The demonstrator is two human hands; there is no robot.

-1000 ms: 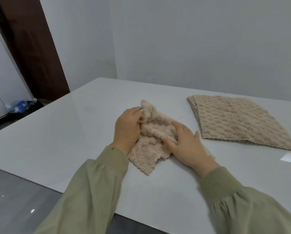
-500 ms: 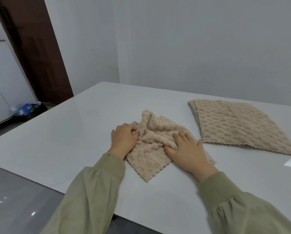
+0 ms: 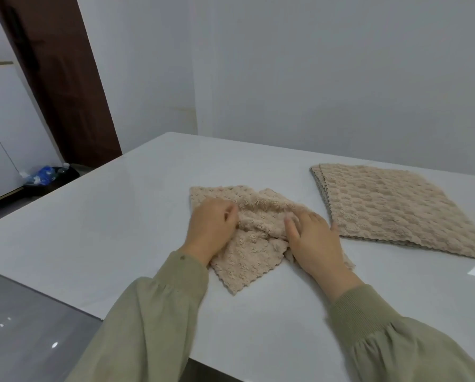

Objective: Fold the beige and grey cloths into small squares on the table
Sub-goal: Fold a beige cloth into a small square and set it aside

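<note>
A beige cloth, fluffy and scallop-edged, is seen lying rumpled and partly folded near the middle of the white table, with one corner pointed toward the near edge. It is gripped by the left hand, whose fingers are curled onto a raised fold, and pressed down by the right hand, held flat with straight fingers. A neat stack of beige cloths is laid just beside the right hand. Bare tabletop is left on the cloth's left and in front. The near-left table edge is seen running diagonally above the floor.
</note>
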